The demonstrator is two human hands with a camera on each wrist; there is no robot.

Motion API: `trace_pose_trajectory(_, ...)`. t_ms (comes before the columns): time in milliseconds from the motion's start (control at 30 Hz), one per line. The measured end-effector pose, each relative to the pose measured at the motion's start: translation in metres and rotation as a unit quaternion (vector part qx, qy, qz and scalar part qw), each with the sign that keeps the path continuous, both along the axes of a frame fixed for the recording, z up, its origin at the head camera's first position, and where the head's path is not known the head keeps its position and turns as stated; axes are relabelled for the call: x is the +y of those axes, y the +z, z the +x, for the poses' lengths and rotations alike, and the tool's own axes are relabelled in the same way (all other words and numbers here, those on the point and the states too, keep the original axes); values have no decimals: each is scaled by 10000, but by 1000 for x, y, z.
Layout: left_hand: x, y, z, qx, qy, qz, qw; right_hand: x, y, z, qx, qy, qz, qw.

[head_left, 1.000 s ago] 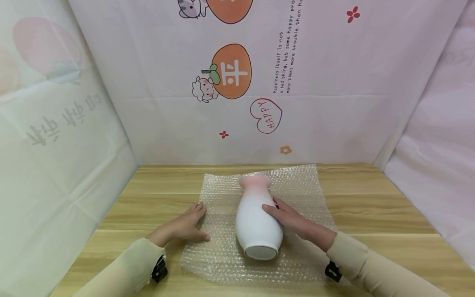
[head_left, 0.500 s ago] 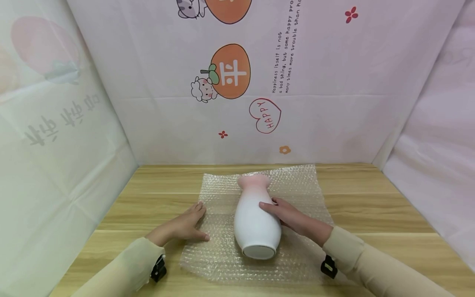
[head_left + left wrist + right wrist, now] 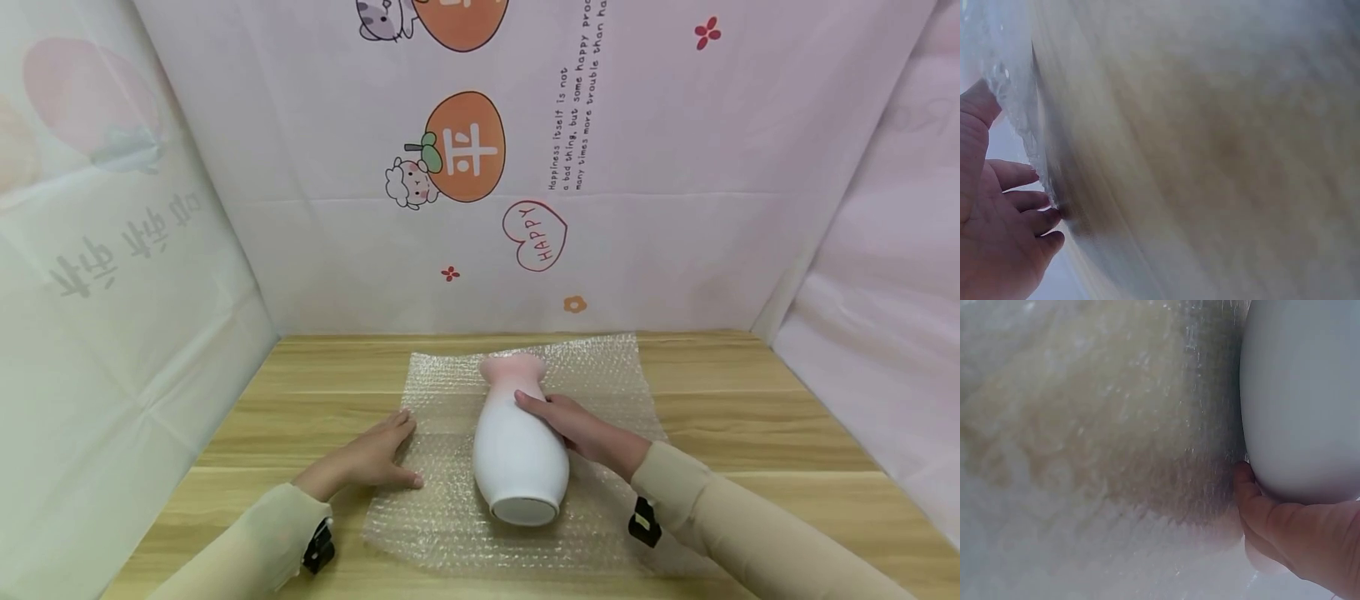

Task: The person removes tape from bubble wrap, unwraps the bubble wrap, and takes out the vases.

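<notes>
A vase, white with a pink neck, lies on its side on a sheet of bubble wrap, its base facing me. My right hand holds the vase from the right near the neck, thumb across the top. In the right wrist view, the fingers reach down along the vase's side by the wrap; some fingertips are hidden. At the sheet's left edge, my left hand rests with fingers spread, thumb and fingertips on the bubble wrap. The left wrist view shows these fingers extended against the wrap's edge.
Under the sheet is a wood-grain table. White printed cloth stands behind it and along both sides. Each forearm has a beige sleeve and a black wrist device.
Along the vase, my right hand has slid forward, its thumb now closer to the pink neck. My left hand and the bubble wrap stay where they were.
</notes>
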State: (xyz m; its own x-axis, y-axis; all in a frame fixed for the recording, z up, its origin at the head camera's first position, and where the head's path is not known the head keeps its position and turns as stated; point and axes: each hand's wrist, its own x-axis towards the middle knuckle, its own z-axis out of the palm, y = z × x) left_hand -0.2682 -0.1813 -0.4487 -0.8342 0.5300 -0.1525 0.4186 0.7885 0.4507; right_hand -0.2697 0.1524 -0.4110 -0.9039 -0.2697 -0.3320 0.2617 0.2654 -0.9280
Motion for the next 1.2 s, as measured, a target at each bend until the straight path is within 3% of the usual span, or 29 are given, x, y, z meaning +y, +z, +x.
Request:
trace_pose_trajectory(167,-1,-2,0,184,94,-1,9998,-2,-3,-5,-154,-93,-77,9998)
trace_pose_trajectory(900,-3,-4,-3,103,-19,-61,9999,-12,-6,-13,-641,-483,-127,9967)
trace_pose_trajectory(1200,-3,-3,-1,99,-64,-33,9999,-15,-3,-13,-555,-653,-22,9963)
